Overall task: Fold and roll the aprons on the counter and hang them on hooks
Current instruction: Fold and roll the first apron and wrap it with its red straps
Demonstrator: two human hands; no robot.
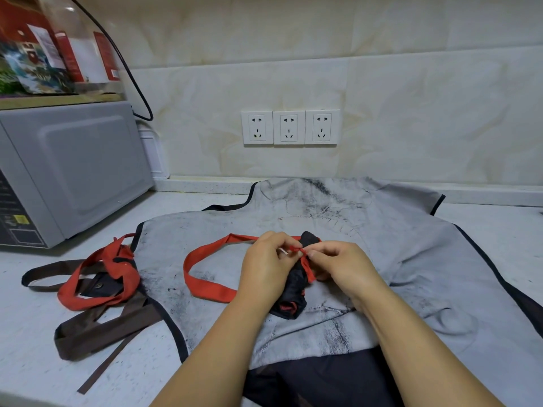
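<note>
A rolled black apron [293, 292] with red straps lies on top of a grey apron [411, 251] spread flat over the counter. My left hand [267, 268] and my right hand [340, 262] meet above the roll, and each pinches the thin red tie [297, 248] wound around it. A wide red neck strap [202, 268] loops out to the left of the roll. Another bundle of red and brown straps [102, 277] lies at the left on the counter.
A grey microwave [70, 171] stands at the left with a black cable [129, 69] above it. Three wall sockets [289, 127] sit on the tiled wall behind. The white counter [38, 348] shows at the left and far right.
</note>
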